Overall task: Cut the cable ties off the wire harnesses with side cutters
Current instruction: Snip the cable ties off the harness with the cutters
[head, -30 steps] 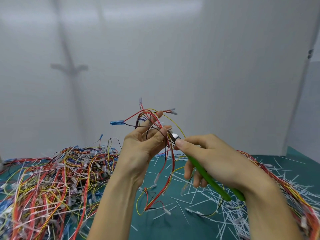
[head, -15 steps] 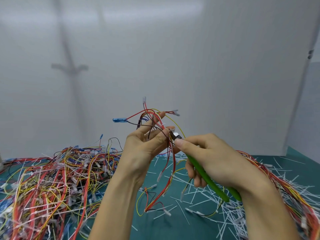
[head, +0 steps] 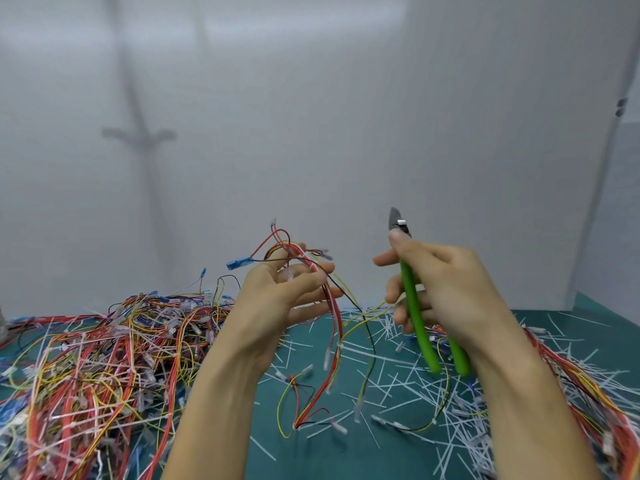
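Mat (head: 346,455): teal, below both hands.
Untrimmed heap (head: 104,358): outboard of the left hand.
Second pile (head: 571,375): outboard of the right hand.
Cut ties (head: 391,372): white, strewn beneath the right hand.
Left hand (head: 277,299): fingers curled round the wire harness (head: 313,266), which hangs downward.
Right hand (head: 446,289): grasps the side cutters (head: 414,313), blades up.
Key relation: the harness lies apart, inboard of the cutters, so the right hand would likely swing in.
Writing: none legible.

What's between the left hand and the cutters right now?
Head view: open air, crossed only by a yellow wire and a black wire trailing from the harness in the left hand toward the cutters.
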